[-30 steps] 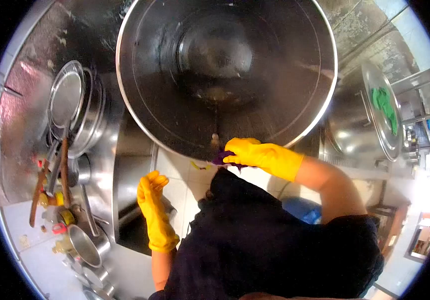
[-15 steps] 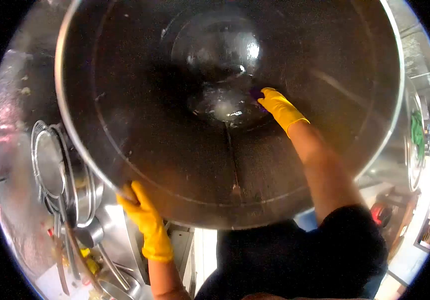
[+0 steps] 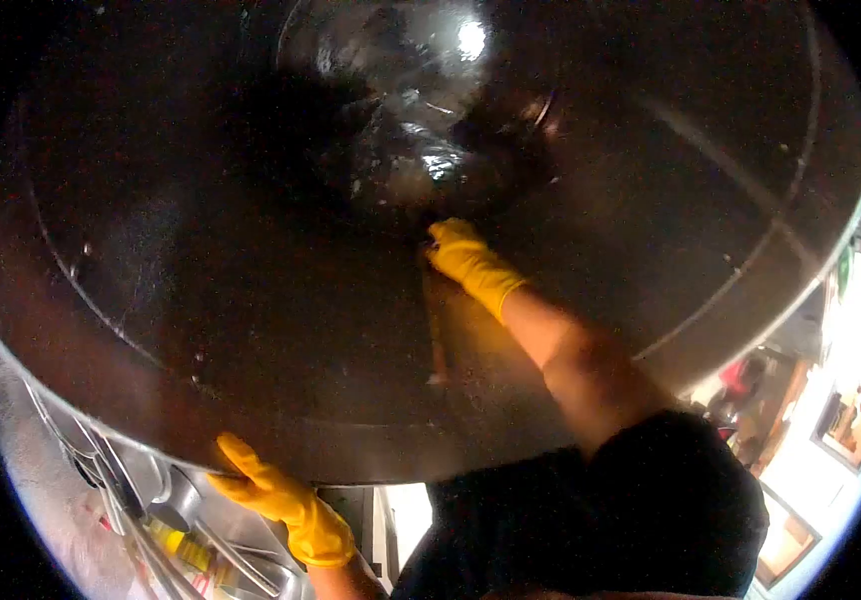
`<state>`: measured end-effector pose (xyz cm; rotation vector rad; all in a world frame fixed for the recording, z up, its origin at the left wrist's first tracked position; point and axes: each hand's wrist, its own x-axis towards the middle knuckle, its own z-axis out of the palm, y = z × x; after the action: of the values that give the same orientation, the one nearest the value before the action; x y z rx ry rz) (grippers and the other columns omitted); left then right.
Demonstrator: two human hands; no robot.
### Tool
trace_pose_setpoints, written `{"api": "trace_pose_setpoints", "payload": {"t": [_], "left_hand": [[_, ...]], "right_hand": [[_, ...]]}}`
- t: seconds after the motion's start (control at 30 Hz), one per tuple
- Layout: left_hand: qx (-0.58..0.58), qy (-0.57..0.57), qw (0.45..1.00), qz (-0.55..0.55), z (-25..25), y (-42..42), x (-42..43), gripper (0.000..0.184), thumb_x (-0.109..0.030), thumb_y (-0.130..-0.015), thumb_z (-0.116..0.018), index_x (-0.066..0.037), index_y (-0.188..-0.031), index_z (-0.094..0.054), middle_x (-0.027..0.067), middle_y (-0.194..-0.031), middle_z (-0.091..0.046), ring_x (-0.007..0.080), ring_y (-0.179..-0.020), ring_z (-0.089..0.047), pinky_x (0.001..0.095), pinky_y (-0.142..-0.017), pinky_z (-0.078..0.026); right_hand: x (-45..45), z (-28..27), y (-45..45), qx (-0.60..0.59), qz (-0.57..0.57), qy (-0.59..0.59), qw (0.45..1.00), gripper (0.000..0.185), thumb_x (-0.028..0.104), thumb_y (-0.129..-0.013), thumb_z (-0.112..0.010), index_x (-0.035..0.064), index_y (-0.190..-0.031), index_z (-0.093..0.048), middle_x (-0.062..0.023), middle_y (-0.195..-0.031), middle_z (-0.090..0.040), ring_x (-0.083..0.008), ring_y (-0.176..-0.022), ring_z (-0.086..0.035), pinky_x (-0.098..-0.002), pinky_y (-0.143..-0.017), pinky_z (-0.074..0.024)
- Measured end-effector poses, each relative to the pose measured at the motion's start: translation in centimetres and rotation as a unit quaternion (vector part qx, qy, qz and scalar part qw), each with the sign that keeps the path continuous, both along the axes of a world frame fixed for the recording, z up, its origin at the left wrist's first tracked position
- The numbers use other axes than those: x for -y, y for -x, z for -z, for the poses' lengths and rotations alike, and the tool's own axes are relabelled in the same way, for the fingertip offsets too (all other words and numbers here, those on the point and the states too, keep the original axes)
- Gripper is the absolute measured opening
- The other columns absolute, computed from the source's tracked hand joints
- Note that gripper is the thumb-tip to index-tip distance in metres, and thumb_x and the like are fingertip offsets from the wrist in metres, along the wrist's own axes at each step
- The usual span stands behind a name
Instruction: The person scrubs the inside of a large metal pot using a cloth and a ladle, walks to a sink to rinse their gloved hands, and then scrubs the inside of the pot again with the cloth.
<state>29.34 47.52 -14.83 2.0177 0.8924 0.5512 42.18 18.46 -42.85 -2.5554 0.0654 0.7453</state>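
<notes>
A very large dark metal pot (image 3: 281, 300) fills most of the view, its open mouth towards me. Shiny wet patches (image 3: 441, 165) glisten at its bottom. My left hand (image 3: 276, 500), in a yellow rubber glove, is closed over the pot's near left rim, with one finger reaching onto the inner wall. Inside the pot, my right hand (image 3: 461, 260), also yellow-gloved, presses low on the near wall, just below the wet area. Its fingers are closed on a small dark purple pad, mostly hidden beneath them.
Beyond the left rim, a saucepan (image 3: 179, 500) and several long-handled utensils lie on a metal surface, near a yellow item (image 3: 181, 548). Past the right rim are a blurred red object (image 3: 741, 375) and a bright floor (image 3: 801, 450).
The pot now fills more of the view, its near rim lower. My right hand has moved left and towards me along the inner wall. My left hand stays at the rim.
</notes>
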Motion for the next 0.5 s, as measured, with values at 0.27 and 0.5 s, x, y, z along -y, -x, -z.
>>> {"api": "trace_pose_setpoints", "payload": {"t": [0.27,0.5], "left_hand": [[0.043,0.000,0.998,0.042,-1.5,-0.7,2.2,0.056,-0.039,-0.091,-0.062,0.003,-0.126,-0.050,0.0154,-0.121,-0.057,0.0247,-0.105,-0.052,0.0337,-0.095,-0.040],[0.100,0.037,0.992,0.067,-0.9,-0.6,1.1,0.048,-0.033,-0.092,-0.062,0.002,-0.123,-0.051,0.0152,-0.116,-0.058,0.0233,-0.101,-0.053,0.0335,-0.092,-0.041]], "right_hand": [[13.9,-16.1,2.3,-0.062,-0.177,0.260,0.947,0.029,0.015,-0.078,-0.059,0.0125,-0.105,-0.069,-0.0140,-0.110,-0.064,-0.0357,-0.105,-0.060,-0.0444,-0.088,-0.0496],[12.7,-29.9,5.6,-0.048,-0.168,0.345,0.922,0.029,0.016,-0.073,-0.062,0.0093,-0.100,-0.069,-0.0157,-0.107,-0.065,-0.0361,-0.103,-0.060,-0.0440,-0.088,-0.0492]]}}
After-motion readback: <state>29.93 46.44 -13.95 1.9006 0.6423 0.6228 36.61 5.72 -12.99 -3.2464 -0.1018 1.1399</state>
